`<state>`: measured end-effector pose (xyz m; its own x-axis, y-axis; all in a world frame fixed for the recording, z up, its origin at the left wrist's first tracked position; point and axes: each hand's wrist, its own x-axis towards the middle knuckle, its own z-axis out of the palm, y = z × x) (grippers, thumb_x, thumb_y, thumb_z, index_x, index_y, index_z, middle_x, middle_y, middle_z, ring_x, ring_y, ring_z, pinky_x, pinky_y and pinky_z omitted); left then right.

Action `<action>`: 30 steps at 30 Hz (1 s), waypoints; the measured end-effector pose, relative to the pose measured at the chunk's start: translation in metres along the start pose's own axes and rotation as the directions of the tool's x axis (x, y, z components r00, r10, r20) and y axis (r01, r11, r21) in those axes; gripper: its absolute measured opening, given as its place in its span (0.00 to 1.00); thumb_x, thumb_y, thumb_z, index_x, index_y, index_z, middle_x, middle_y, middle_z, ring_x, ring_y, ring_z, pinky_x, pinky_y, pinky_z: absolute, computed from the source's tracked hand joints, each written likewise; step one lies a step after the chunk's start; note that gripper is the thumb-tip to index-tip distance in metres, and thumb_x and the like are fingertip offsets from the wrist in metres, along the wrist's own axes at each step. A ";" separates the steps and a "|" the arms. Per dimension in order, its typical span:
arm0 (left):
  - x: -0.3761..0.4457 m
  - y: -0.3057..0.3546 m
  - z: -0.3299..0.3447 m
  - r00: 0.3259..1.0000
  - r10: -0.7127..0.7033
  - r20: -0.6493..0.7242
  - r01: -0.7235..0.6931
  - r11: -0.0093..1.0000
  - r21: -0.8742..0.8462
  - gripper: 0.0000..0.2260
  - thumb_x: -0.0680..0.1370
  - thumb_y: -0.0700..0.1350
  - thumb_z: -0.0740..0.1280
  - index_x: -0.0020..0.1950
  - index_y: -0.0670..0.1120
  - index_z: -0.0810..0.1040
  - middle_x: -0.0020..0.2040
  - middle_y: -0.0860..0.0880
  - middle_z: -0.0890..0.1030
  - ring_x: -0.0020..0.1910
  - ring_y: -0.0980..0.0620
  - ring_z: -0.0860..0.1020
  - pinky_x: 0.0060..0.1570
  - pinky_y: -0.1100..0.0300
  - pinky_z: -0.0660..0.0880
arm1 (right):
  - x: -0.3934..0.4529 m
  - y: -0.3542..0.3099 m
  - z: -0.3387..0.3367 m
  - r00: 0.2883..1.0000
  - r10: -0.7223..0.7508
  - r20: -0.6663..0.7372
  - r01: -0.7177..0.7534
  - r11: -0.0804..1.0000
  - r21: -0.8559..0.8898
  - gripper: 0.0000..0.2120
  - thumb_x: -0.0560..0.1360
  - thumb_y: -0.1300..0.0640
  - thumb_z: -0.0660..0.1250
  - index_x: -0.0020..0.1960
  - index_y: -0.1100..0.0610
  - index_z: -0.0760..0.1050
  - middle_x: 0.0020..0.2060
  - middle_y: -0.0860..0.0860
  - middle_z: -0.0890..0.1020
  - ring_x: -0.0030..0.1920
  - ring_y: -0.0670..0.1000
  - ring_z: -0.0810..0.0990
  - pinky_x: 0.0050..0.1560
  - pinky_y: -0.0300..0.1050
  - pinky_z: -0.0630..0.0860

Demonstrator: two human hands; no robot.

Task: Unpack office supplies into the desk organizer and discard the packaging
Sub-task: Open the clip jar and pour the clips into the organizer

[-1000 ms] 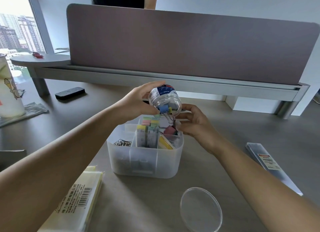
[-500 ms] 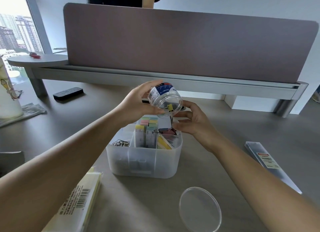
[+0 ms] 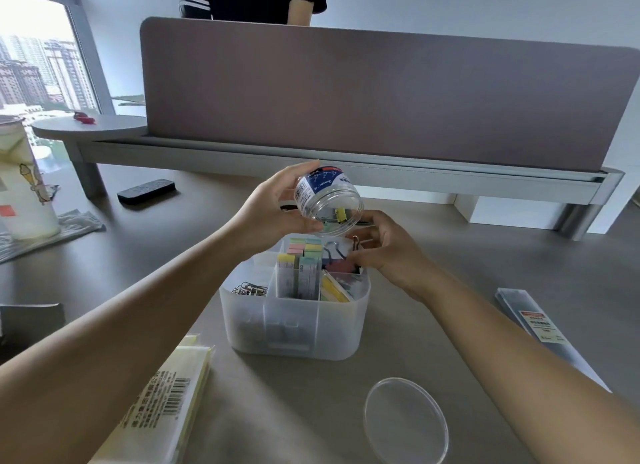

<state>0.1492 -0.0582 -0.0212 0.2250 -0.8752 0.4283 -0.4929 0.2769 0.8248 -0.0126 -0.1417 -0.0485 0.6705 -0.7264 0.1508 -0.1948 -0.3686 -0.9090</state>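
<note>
Head view: clear lid [image 3: 406, 420], barcoded packet [image 3: 162, 401] and long sleeve [image 3: 540, 328] lie around the organizer [image 3: 294, 321].
Left hand [image 3: 273, 214] grips the jar [image 3: 327, 197] above it, mouth tilted down toward the person; right hand [image 3: 388, 247], fingers curled, reaches among the organizer's binder clips [image 3: 337, 264].

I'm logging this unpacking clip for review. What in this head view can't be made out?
- Jar label text: too small, blurred.
- Right hand fingertips: hidden behind the jar and organizer rim.
- Organizer's lower contents: blurred by frosted walls.
- Yellow package: cut off by the bottom edge.
</note>
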 end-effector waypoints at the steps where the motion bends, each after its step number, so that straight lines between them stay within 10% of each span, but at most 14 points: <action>1: 0.000 0.000 0.000 1.000 -0.001 -0.003 0.001 1.000 0.005 0.35 0.64 0.30 0.72 0.67 0.48 0.66 0.52 0.58 0.74 0.55 0.53 0.73 0.56 0.54 0.73 | 0.001 -0.001 0.001 1.000 0.009 0.001 -0.009 1.000 -0.014 0.26 0.65 0.64 0.72 0.58 0.50 0.65 0.53 0.54 0.76 0.47 0.46 0.74 0.38 0.33 0.73; 19: 0.001 0.001 -0.001 1.000 -0.008 0.026 0.008 0.999 0.035 0.34 0.65 0.33 0.72 0.68 0.50 0.65 0.54 0.58 0.74 0.55 0.55 0.73 0.49 0.68 0.73 | -0.010 -0.002 -0.012 0.990 0.027 0.136 -0.061 0.965 0.256 0.19 0.70 0.68 0.66 0.56 0.53 0.70 0.52 0.53 0.77 0.54 0.53 0.76 0.57 0.49 0.74; 30: -0.001 -0.001 -0.002 1.000 -0.005 0.021 0.004 0.999 0.040 0.33 0.66 0.32 0.71 0.67 0.49 0.65 0.55 0.56 0.74 0.54 0.56 0.74 0.46 0.70 0.75 | -0.003 -0.005 -0.005 0.995 0.019 0.101 -0.029 0.994 0.104 0.20 0.68 0.68 0.67 0.56 0.54 0.69 0.49 0.53 0.77 0.48 0.48 0.76 0.46 0.38 0.75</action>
<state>0.1512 -0.0570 -0.0223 0.2098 -0.8845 0.4167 -0.5251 0.2576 0.8111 -0.0167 -0.1408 -0.0428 0.7353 -0.6711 0.0939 -0.1386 -0.2846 -0.9486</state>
